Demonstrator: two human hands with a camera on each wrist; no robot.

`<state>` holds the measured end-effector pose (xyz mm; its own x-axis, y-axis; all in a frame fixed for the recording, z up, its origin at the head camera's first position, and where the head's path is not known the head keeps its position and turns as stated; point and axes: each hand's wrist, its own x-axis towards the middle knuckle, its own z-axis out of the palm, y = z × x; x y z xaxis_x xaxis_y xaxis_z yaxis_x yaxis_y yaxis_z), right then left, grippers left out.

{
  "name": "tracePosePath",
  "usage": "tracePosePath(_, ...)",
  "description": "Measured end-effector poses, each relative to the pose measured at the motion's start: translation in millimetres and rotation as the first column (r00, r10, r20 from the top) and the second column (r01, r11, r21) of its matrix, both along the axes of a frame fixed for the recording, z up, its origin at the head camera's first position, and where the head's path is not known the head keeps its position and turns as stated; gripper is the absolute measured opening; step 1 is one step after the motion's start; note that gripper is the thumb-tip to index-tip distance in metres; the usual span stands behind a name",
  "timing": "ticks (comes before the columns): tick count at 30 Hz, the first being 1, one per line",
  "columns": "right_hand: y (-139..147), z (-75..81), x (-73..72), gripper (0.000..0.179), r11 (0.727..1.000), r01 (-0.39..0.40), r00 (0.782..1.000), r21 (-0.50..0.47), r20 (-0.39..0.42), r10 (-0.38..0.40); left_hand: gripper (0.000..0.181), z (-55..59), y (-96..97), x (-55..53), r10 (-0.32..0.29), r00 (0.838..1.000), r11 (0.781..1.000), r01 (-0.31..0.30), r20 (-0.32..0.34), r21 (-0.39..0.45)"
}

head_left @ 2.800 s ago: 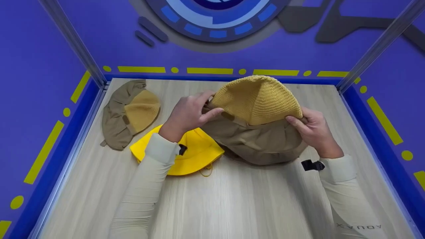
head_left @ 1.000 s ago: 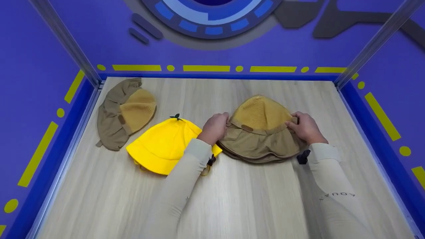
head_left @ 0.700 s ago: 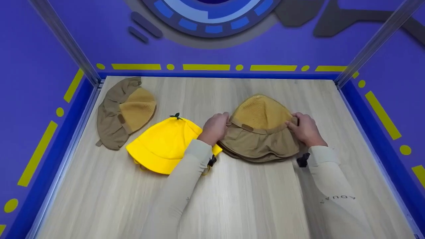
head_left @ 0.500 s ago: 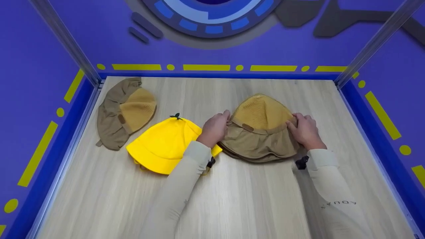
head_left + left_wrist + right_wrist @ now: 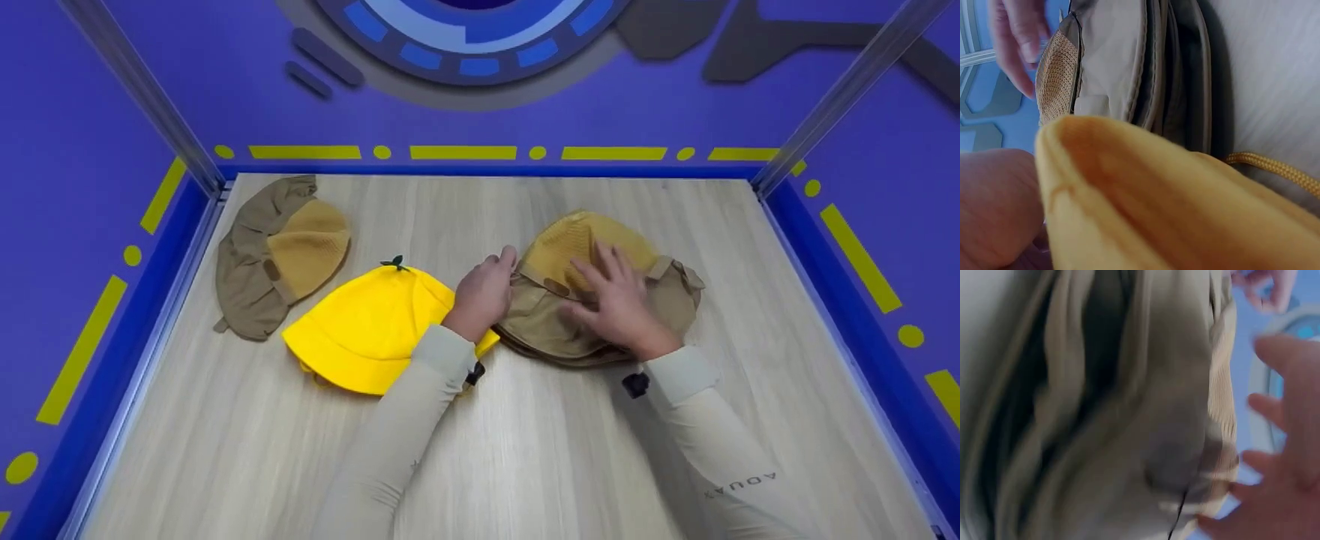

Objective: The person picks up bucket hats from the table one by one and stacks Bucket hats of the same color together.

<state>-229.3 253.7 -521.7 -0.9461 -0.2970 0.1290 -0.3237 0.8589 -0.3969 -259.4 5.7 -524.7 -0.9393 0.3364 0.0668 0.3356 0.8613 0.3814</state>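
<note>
A sun hat (image 5: 551, 330) with a yellow knitted crown and brown cloth brim lies at the right of the table. Several brim layers (image 5: 1157, 67) show beneath it in the left wrist view, like stacked hats. My left hand (image 5: 480, 300) pinches the hat's left side near the band. Fingers spread, my right hand (image 5: 619, 307) hovers over the front of the crown and brim; its fingers (image 5: 1266, 410) are apart in the right wrist view. The brim's right side (image 5: 679, 292) is folded up. The left thumb and fingertips are mostly hidden in the head view.
A bright yellow hat (image 5: 360, 322) with a green sprout on top and a yellow cord (image 5: 1275, 166) lies under my left forearm. Another brown-and-yellow sun hat (image 5: 251, 262) lies flat at the back left. Blue walls (image 5: 480, 120) enclose the table (image 5: 480, 465).
The hat was lowered from the raised two-handed hold onto the table. Since then my right hand has let go of its right edge and moved left over the crown; the left stays.
</note>
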Motion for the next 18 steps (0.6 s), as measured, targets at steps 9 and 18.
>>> tracePosePath(9, -15.8, -20.6, -2.3, 0.105, 0.982, 0.010, 0.971, 0.191, 0.232, -0.055, 0.026, 0.0, -8.7, 4.4, -0.002, 1.000, 1.000, 0.002, -0.023, -0.001)
tracePosePath(18, -16.2, -23.1, -8.0, 0.113, 0.976, -0.023, 0.940, 0.217, 0.336, -0.053, 0.032, 15.5, -44.4, 7.1, 0.085, 0.996, 0.996, -0.086, 0.037, 0.023)
